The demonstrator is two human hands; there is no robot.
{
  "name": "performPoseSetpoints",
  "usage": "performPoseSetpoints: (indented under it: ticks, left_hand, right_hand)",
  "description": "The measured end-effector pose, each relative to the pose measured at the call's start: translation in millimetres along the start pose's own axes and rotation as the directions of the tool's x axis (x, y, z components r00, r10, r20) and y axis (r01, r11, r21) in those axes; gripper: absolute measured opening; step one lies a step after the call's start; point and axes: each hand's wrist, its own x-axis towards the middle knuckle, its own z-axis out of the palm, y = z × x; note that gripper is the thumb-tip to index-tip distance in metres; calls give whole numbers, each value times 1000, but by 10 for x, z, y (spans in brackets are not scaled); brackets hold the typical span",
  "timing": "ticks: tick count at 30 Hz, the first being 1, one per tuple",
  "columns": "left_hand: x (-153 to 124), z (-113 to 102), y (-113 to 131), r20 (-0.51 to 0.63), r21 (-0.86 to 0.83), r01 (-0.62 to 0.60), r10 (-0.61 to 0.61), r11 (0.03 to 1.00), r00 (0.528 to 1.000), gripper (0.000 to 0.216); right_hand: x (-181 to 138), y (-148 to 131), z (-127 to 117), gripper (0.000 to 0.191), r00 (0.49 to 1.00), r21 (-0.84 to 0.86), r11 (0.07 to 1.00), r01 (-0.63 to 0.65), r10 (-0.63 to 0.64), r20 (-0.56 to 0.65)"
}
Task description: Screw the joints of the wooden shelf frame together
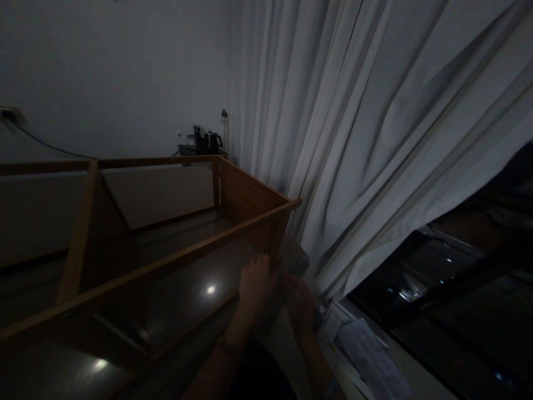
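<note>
A large brown wooden furniture frame (183, 250) with rails, a divider and panels fills the left and middle. My left hand (256, 280) is at the lower part of its near right corner post, the fingers curled against the wood. Just to the right, my right hand (300, 303) is closed, its fingers bent in towards the same corner. Darkness and blur hide what lies between its fingers. A greyish rounded thing (297, 255) shows behind the hands, too dim to name.
Long white curtains (333, 111) hang close on the right, beside a dark window (437, 289). Papers (370, 355) lie on the sill by my right arm. At the back, a black kettle (212, 141) stands on a small dark table. A cable (54, 147) runs along the wall.
</note>
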Motion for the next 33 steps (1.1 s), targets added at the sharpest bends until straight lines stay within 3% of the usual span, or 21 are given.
performPoseSetpoints:
  ticks: [12, 22, 29, 33]
  left_hand:
    - [8, 48, -19, 4, -1, 15, -15, 1000, 1000, 27]
    - [-5, 29, -8, -25, 18, -6, 6, 1000, 1000, 24]
    - [1, 55, -25, -13, 18, 9, -9, 1000, 1000, 26]
    - [5, 56, -29, -5, 12, 9, -9, 1000, 1000, 27]
  right_hand:
    - [27, -60, -14, 33, 999, 57, 998, -16, 18, -34]
    - [49, -104, 80, 31, 988, 106, 994, -12, 28, -154]
    - [62, -106, 16, 34, 998, 117, 993, -27, 32, -45]
    - [56, -56, -6, 30, 999, 89, 996, 17, -13, -44]
